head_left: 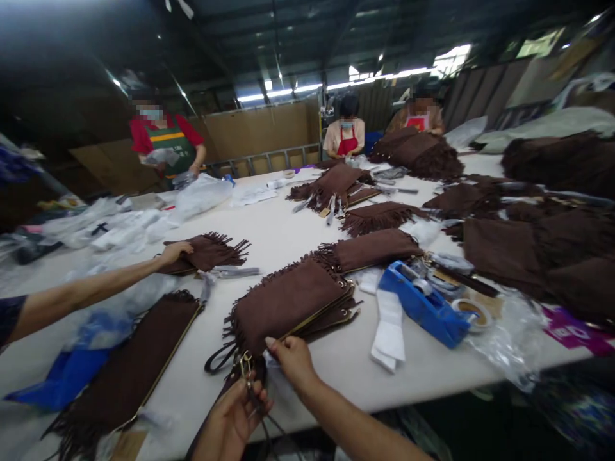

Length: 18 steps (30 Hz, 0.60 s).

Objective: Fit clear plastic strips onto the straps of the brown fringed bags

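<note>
My left hand (233, 416) is closed round the dark strap and top of a brown fringed bag (230, 390) at the table's near edge. A gold metal clasp (246, 367) sticks up just above its fingers. My right hand (291, 362) is pinched shut beside that clasp, on a small pale bit I cannot make out. Right behind both hands lies a stack of brown suede fringed bags (288, 301) with gold zips, and a black strap loop (216, 360) curls out from under it.
A co-worker's arm (96, 288) reaches from the left onto another fringed bag (206, 251). A blue tape dispenser (423, 306), white strips (390, 330) and a tape roll (473, 312) lie to the right. More brown bags (538, 243), plastic wraps (202, 192) and three aproned people stand beyond.
</note>
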Each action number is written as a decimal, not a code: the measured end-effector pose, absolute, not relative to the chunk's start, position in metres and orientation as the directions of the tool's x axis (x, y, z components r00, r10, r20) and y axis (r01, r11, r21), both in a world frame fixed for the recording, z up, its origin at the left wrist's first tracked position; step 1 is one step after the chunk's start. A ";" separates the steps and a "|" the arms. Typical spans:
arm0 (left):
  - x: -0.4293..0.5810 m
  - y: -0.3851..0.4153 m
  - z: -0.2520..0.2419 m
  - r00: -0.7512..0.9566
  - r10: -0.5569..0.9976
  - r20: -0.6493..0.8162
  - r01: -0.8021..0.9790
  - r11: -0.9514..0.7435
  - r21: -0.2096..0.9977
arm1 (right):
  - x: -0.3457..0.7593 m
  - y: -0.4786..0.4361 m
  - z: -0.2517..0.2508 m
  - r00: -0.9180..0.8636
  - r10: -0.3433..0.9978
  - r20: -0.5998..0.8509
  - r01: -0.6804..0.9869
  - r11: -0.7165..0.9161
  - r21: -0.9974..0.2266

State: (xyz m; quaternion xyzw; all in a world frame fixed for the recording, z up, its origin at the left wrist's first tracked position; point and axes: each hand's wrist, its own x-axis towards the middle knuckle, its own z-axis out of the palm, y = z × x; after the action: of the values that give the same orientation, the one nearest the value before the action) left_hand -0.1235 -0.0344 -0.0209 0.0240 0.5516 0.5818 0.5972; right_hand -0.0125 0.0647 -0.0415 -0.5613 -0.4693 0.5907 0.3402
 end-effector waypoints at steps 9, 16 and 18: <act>-0.128 -0.025 -0.016 -0.237 0.712 -0.661 -0.647 0.392 0.654 | 0.037 0.063 -0.029 -0.282 0.939 -0.198 0.279 -0.117 -0.953; -0.133 -0.026 -0.040 -0.132 0.760 -0.636 -0.681 0.397 0.615 | 0.196 0.099 -0.015 -0.003 0.997 0.075 0.815 0.046 -0.578; -0.135 -0.023 -0.052 -0.134 0.764 -0.632 -0.697 0.381 0.608 | 0.213 0.123 -0.016 -0.064 0.984 0.169 0.940 0.116 -0.321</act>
State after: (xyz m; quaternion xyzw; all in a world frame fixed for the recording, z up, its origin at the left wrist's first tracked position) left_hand -0.1346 -0.0234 -0.0519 0.0327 0.5082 0.5555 0.6573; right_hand 0.2132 0.1232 -0.0160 -0.6618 -0.7265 0.0630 0.1737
